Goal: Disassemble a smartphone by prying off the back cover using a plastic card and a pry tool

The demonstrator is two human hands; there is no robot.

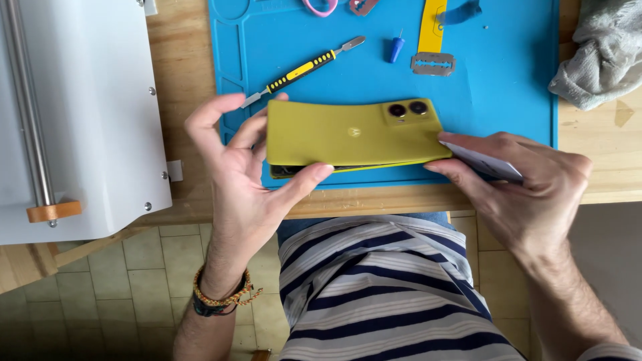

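1. The left hand (244, 160) grips one short end of an olive-green phone (351, 137), thumb pressed against the near long edge and fingers curled round the far edge and end. The phone is held in the air, back side up, just above the near part of a blue work mat (521, 100).

2. The right hand (521, 180) pinches a thin white card (485, 162) between thumb and fingers and has its tip at the phone's opposite short end, by the two camera lenses.

3. Judging progress: along the near edge, between the left thumb and the card, a dark gap shows under the green back cover (361, 130), which bows slightly upward. The cover looks partly lifted from the body on that side.

4. What looks left: the far edge, away from both grips, appears to sit flush, and the cover remains on the phone. Whether the seam at the left-hand end is loose cannot be told; the fingers hide it.

5. Lying beyond the grip on the mat: a yellow-and-black spudger (304, 70) just past the left fingers, a razor blade (433, 63) and a small blue pick (396, 48) farther out. A grey cloth (602, 53) lies beyond the right hand, off the mat.
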